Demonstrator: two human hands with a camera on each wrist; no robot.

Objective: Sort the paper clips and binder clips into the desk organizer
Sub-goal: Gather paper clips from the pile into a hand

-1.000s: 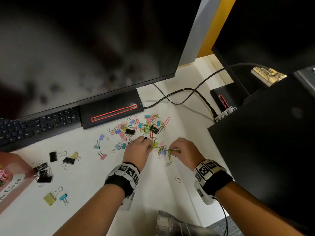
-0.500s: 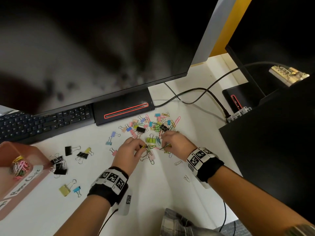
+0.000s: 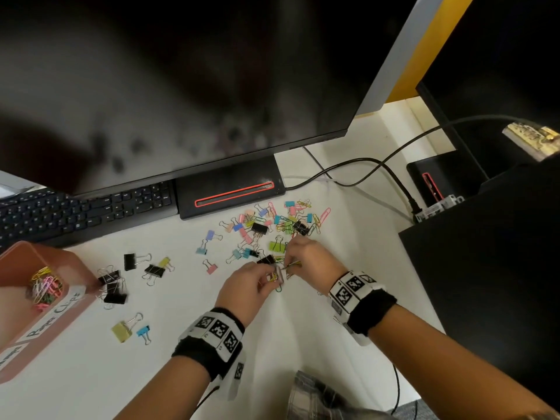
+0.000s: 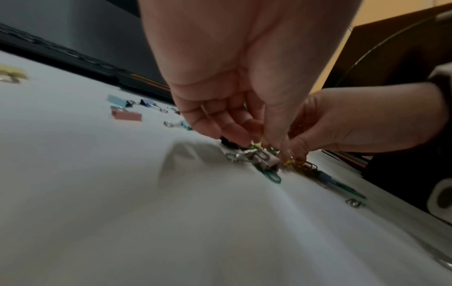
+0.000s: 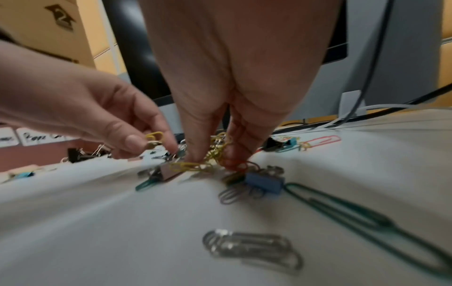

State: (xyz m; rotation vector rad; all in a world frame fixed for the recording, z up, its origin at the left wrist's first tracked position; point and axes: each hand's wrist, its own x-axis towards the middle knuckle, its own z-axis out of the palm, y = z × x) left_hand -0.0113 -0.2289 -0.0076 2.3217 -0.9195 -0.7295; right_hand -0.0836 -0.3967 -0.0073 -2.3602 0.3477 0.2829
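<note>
Left hand [image 3: 247, 287] pinches yellow paper clip [image 5: 154, 136]; right hand [image 3: 306, 262] pinches paper-clip tangle [image 5: 215, 154].

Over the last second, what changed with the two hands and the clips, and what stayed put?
Both hands closed in on each other at the near edge of the pile. The left hand now pinches a yellow paper clip; the right hand has a grip on tangled yellow and red paper clips. The black binder clips and organizer stayed put.

White desk [image 3: 75, 374]; dark monitor [image 3: 181, 86]; black keyboard [image 3: 75, 213]; yellow wall [image 3: 424, 40].
</note>
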